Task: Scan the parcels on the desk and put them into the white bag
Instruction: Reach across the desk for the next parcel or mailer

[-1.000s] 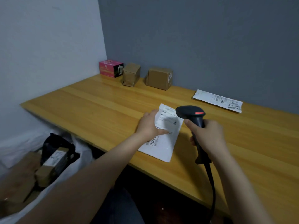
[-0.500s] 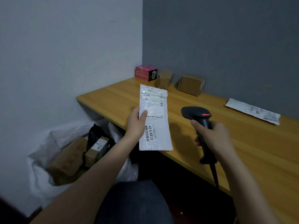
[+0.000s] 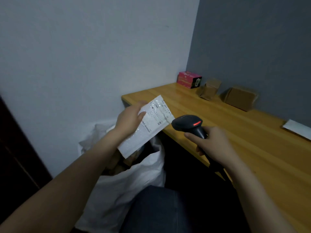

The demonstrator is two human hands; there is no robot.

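Observation:
My left hand point(image 3: 130, 118) grips a flat white mailer parcel point(image 3: 148, 125) with a printed label, held tilted in the air past the desk's left end and above the white bag point(image 3: 127, 185) on the floor. Brown parcels show inside the bag's mouth. My right hand point(image 3: 213, 143) holds a black barcode scanner point(image 3: 188, 124) with a red light, its head close to the mailer's right edge. On the wooden desk point(image 3: 244, 140) stand a pink box point(image 3: 189, 79), a small brown box point(image 3: 209, 89) and a larger brown box point(image 3: 239, 98). A white mailer point(image 3: 297, 129) lies at the right edge.
A pale wall runs along the left, a grey wall behind the desk. A dark door or panel point(image 3: 15, 157) stands at far left. My knee in dark trousers point(image 3: 156, 209) is beside the bag, under the desk's front edge.
My left hand lifted the mailer off the desk and carried it left to above the bag. The view turned left. The scanner stayed in my right hand.

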